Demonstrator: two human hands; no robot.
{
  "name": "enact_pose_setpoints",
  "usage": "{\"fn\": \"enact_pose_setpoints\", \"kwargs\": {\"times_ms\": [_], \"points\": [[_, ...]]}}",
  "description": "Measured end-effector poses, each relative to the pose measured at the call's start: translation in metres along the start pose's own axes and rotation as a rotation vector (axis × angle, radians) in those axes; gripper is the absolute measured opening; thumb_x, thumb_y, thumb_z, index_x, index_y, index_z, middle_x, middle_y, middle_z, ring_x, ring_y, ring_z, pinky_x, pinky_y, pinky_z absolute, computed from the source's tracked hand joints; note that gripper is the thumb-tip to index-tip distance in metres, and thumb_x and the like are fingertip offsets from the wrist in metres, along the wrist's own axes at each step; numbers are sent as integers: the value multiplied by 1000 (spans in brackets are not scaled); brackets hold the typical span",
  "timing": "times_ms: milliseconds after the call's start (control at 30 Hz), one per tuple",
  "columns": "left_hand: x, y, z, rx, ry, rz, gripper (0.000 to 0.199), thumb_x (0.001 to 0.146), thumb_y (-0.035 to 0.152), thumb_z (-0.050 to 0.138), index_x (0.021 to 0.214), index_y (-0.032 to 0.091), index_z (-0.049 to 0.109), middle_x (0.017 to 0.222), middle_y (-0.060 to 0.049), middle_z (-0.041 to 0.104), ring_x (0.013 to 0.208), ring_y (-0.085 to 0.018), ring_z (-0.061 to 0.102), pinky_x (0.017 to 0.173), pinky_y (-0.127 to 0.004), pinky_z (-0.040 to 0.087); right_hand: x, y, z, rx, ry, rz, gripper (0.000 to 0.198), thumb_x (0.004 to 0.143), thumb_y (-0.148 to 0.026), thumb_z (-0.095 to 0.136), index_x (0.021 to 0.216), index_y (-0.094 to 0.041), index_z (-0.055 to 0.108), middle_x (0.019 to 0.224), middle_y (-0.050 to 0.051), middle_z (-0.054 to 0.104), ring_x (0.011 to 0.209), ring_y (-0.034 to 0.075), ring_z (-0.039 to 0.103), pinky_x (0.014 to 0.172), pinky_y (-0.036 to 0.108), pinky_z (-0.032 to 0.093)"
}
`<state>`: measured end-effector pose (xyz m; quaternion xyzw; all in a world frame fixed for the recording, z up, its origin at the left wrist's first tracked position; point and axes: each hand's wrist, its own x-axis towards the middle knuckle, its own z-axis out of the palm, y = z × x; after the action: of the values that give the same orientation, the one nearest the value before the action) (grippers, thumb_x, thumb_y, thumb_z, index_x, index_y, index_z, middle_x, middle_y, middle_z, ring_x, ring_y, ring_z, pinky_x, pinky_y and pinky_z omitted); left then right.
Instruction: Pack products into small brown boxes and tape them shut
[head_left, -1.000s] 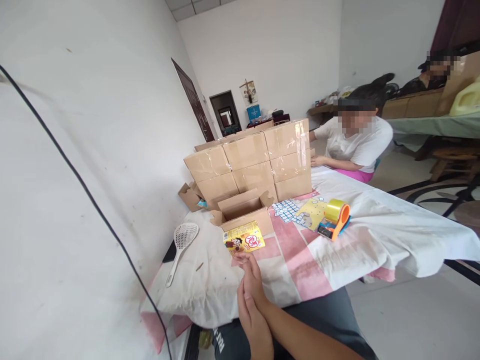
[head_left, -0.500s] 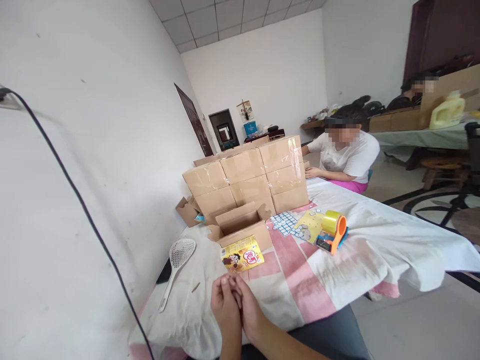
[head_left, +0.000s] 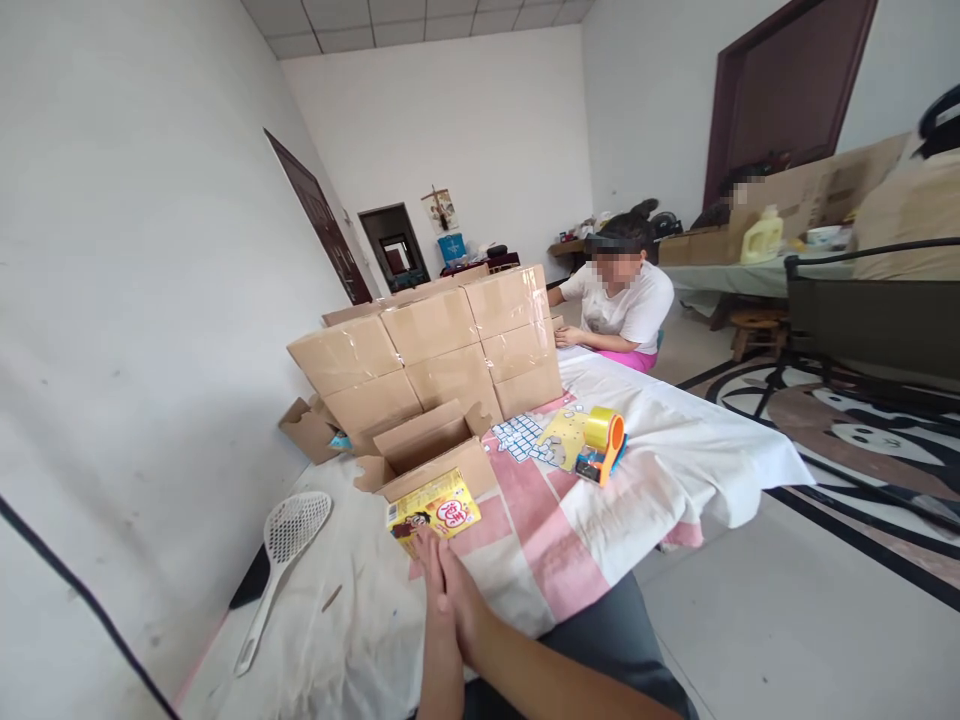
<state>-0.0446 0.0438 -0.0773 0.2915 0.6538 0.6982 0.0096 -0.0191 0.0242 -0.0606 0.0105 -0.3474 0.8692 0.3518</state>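
My left hand (head_left: 435, 598) and my right hand (head_left: 463, 592) are pressed palm to palm at the table's near edge. Their fingers are stretched out, and no object shows between them. Just beyond the fingertips lies a yellow printed carton (head_left: 436, 508), partly covered by them. Behind that stands a cardboard box (head_left: 450, 470) with its top flaps up. An orange tape dispenser (head_left: 613, 445) with a yellow roll rests farther right on the cloth. To the left is a white slotted skimmer (head_left: 294, 530).
Taped cardboard boxes (head_left: 435, 345) are stacked at the table's far side. A person in a white shirt (head_left: 630, 300) sits beyond them. A black cable (head_left: 82, 590) hangs along the left wall. The tablecloth (head_left: 690, 450) drapes over the right edge.
My hands have gone from loosely clasped, fingers curled, to flat against each other with fingers straight. The view has swung right, so everything appears farther left.
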Motion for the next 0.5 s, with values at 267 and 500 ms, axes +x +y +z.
{"fn": "enact_pose_setpoints", "kwargs": {"times_ms": [267, 500], "points": [[-20, 42, -8, -89, -57, -11, 66, 96, 61, 33, 151, 26, 45, 165, -6, 35, 156, -25, 20, 129, -44, 18, -10, -53, 4, -373, -29, -50, 65, 96, -67, 49, 147, -27, 56, 159, 5, 45, 152, 22, 33, 129, 42, 15], [35, 111, -25, -354, -25, 75, 60, 100, 57, 28, 154, 33, 39, 167, 2, 31, 156, -17, 17, 128, -31, 20, -37, -67, 20, -670, -306, -207, 61, 106, -52, 35, 161, -27, 28, 169, 2, 21, 157, 21, 17, 130, 45, 10]]}}
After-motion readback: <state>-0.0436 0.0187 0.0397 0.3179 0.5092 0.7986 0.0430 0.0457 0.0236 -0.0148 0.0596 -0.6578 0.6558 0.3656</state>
